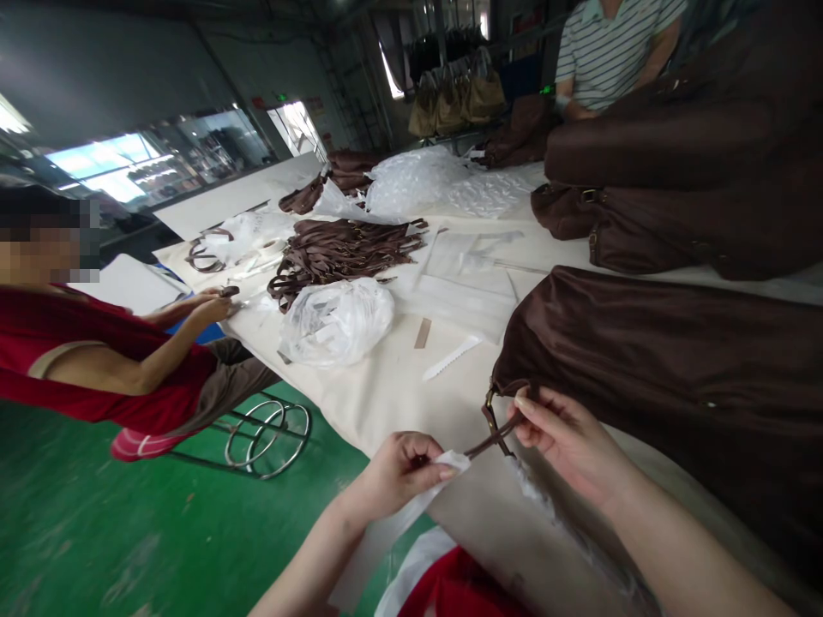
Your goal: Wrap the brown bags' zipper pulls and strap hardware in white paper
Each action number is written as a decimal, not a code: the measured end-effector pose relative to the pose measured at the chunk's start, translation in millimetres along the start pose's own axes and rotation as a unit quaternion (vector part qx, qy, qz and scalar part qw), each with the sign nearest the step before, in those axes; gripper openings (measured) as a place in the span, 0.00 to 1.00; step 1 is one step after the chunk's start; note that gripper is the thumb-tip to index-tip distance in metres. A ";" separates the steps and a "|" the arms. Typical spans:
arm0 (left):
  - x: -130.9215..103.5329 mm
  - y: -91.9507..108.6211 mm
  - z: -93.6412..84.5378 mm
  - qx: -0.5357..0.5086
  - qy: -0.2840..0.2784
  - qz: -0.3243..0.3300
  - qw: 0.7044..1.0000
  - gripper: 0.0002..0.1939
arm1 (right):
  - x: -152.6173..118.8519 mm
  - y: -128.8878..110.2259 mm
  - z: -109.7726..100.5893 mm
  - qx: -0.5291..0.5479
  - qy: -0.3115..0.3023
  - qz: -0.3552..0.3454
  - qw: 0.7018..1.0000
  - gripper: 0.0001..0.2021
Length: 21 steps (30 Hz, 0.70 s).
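Observation:
A dark brown leather bag (643,343) lies on the cloth-covered table at the right, with a brass-coloured ring (489,398) at its near left corner. From that corner a thin brown strap (494,440) runs between my two hands. My right hand (559,437) pinches the strap close to the bag. With its fingers closed, my left hand (411,467) grips the strap's other end together with a strip of white wrapping (392,523), which hangs down below the hand. More wrapping, crumpled and translucent (533,484), trails under my right hand.
Brown straps (347,253) are heaped mid-table behind a bundle of clear plastic (338,321). Flat translucent sheets (463,296) and a small brown card (423,333) lie nearer. More brown bags (649,188) are piled at the right. A seated co-worker (116,351) handles something dark at left; another person (614,51) stands behind.

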<state>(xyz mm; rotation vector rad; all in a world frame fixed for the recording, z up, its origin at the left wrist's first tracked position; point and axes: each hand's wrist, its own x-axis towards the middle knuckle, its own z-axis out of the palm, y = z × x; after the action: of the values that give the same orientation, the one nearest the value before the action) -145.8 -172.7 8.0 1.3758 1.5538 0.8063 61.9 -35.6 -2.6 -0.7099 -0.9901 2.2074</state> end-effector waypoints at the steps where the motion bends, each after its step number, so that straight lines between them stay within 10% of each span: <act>1: 0.1 0.7 0.3 0.002 -0.002 0.002 1.000 0.16 | 0.0 0.3 0.1 -0.004 -0.001 0.001 1.000 0.09; 21: 4.7 20.2 13.2 0.117 -0.052 0.065 0.990 0.18 | 4.0 6.4 -2.8 -0.044 0.013 -0.005 0.999 0.14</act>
<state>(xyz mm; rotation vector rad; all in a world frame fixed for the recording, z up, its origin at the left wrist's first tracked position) -125.5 -165.7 20.0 1.6770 1.5258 0.6313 59.1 -34.9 -10.1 -0.7704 -1.0808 2.1506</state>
